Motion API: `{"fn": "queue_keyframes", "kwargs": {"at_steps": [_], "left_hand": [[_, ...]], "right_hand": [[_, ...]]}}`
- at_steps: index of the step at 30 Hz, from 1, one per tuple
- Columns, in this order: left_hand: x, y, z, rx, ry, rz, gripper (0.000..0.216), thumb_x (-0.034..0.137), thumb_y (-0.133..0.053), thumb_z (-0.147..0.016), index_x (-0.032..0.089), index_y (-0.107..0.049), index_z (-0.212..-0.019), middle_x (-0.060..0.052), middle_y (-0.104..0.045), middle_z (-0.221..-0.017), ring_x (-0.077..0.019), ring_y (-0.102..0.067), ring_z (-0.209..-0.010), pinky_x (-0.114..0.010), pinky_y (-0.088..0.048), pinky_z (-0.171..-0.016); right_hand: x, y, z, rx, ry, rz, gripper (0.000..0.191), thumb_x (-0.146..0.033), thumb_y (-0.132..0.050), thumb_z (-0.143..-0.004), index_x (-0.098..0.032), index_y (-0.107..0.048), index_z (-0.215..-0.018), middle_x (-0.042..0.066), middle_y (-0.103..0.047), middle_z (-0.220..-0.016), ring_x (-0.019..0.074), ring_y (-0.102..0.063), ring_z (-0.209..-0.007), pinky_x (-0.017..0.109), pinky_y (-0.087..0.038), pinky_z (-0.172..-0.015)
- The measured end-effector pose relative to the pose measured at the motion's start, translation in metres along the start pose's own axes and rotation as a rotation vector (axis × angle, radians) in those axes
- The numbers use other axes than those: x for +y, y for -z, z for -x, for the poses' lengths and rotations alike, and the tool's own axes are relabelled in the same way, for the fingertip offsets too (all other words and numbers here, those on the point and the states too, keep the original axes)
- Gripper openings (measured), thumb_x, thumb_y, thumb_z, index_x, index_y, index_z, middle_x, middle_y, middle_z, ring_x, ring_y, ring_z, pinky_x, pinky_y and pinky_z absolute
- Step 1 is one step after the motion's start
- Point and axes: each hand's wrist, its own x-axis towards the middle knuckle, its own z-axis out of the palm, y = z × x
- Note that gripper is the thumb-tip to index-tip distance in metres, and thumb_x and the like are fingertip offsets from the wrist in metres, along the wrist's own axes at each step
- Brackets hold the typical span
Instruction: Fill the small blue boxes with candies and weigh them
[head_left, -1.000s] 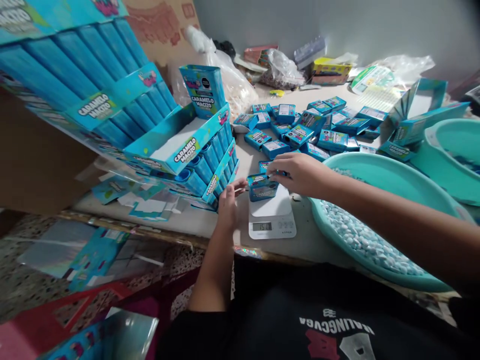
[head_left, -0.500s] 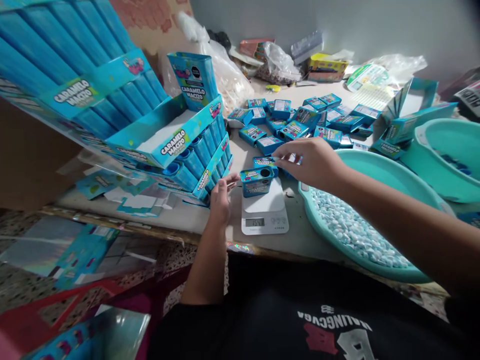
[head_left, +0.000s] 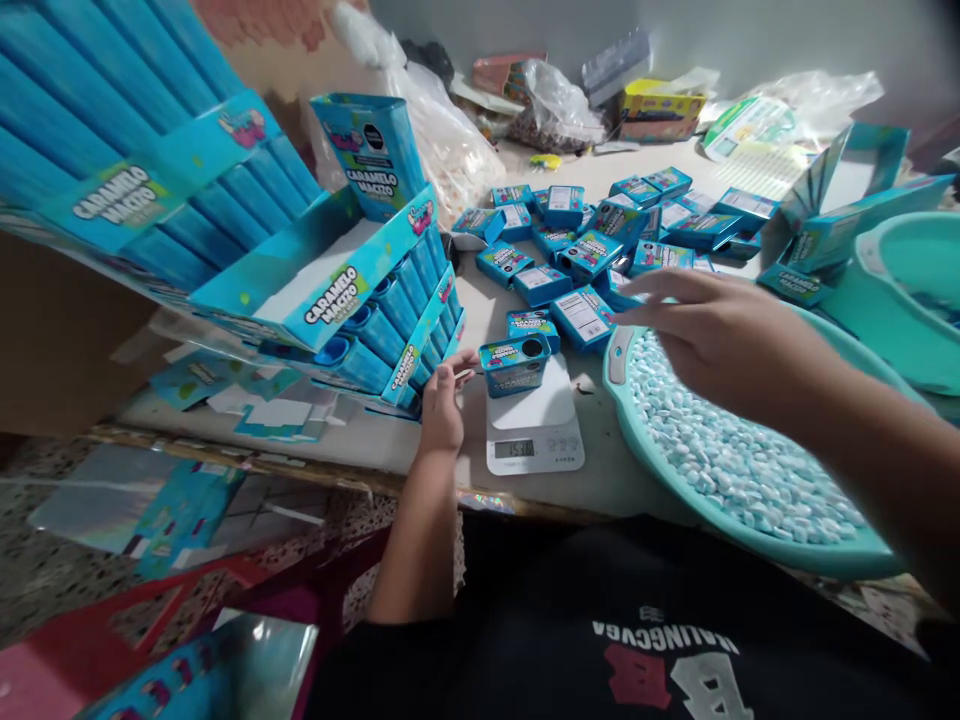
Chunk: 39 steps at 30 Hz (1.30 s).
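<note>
A blue candy box (head_left: 514, 365) stands on the white digital scale (head_left: 536, 440), whose display shows digits. Just left of this box is my left hand (head_left: 446, 400), fingers loosely stretched and nothing plainly held. My right hand (head_left: 712, 325) hovers over the left rim of a turquoise tub (head_left: 619, 400), fingers apart and pointing left towards the loose boxes. White and pale-blue candies (head_left: 720, 450) fill the tub. Close behind the scale lie another blue box (head_left: 532, 325) and one with its white label up (head_left: 585, 315).
Stacked blue display trays (head_left: 330, 300) with boxes rise at the left. Several blue boxes (head_left: 589, 255) lie heaped behind the scale. A second turquoise tub (head_left: 892, 300) and an upright display tray (head_left: 862, 190) stand right. Plastic bags (head_left: 442, 140) line the back.
My right hand has drawn back to the right from beside the box at the scale, and its fingers have spread. A label-up box now shows there. My left hand has hardly moved.
</note>
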Motion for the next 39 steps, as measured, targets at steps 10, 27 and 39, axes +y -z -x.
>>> {"fn": "queue_keyframes", "kwargs": {"at_steps": [10, 27, 39], "left_hand": [[-0.003, -0.001, 0.003, 0.101, -0.219, -0.067, 0.056, 0.063, -0.043, -0.099, 0.017, -0.071, -0.114, -0.011, -0.074, -0.104, -0.0220, -0.070, -0.099, -0.037, -0.054, -0.090], [0.078, -0.082, 0.004, 0.037, -0.409, -0.834, 0.038, 0.052, -0.083, -0.073, 0.026, -0.070, -0.097, -0.017, -0.063, -0.099, -0.0403, -0.062, -0.103, -0.062, -0.048, -0.096], [0.276, -0.009, -0.126, 0.194, -0.754, -0.912, 0.045, 0.035, -0.089, -0.062, 0.019, -0.071, -0.099, -0.008, -0.051, -0.117, -0.0299, -0.056, -0.115, -0.053, -0.044, -0.116]], "right_hand": [[0.047, -0.045, 0.179, -0.143, -0.360, -0.244, 0.032, -0.035, -0.051, -0.100, -0.023, -0.072, -0.120, 0.009, -0.073, -0.127, 0.0285, -0.073, -0.110, 0.050, -0.058, -0.097], [0.040, -0.067, 0.189, 0.176, -0.420, -0.506, 0.022, -0.040, -0.062, -0.090, -0.048, -0.078, -0.103, 0.004, -0.079, -0.111, 0.0299, -0.076, -0.101, 0.043, -0.064, -0.086], [0.029, -0.039, 0.170, 0.370, -0.496, -0.569, 0.017, -0.034, -0.060, -0.090, -0.040, -0.075, -0.094, 0.003, -0.080, -0.103, 0.0294, -0.077, -0.092, 0.044, -0.065, -0.080]]}}
